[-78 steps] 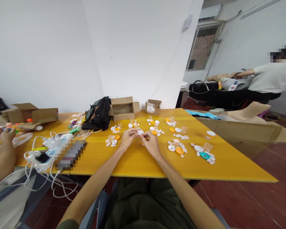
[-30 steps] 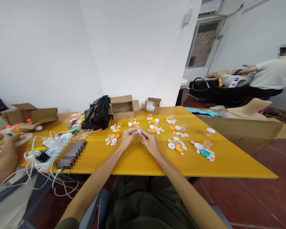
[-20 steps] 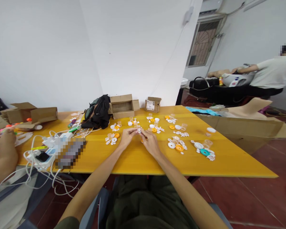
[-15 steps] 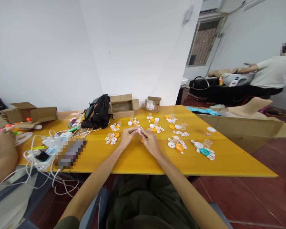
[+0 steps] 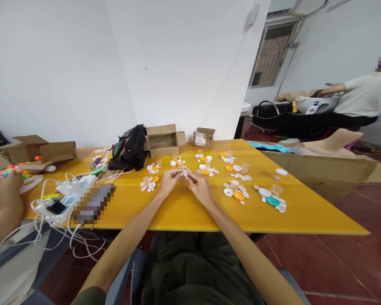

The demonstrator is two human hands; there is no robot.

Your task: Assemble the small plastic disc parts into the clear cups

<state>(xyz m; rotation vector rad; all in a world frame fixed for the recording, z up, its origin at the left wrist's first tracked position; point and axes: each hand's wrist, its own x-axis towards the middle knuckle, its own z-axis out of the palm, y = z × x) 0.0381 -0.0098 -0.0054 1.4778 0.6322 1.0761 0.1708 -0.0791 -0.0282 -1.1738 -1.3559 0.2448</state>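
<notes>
My left hand (image 5: pixel 167 183) and my right hand (image 5: pixel 202 188) meet above the yellow table (image 5: pixel 184 212), fingertips pinched together on a small white patterned piece (image 5: pixel 185 173). An orange part shows just under my right fingers; whether they hold it I cannot tell. Around the hands lie groups of small plastic parts: white and orange discs (image 5: pixel 150 184) to the left, orange and white caps (image 5: pixel 235 194) to the right, a teal disc (image 5: pixel 271 201) farther right, and clear little cups (image 5: pixel 277 189).
Open cardboard boxes (image 5: pixel 162 140) and a black bag (image 5: pixel 131 147) stand at the table's far edge. White cables and a power strip (image 5: pixel 55 199) lie at the left, where another person's hand (image 5: pixel 6 188) works. A second person sits at the far right (image 5: pixel 362 99).
My hands stay joined on the small white piece with only slight finger shifts. The view has drifted a little. The person at the left has moved their hand slightly.
</notes>
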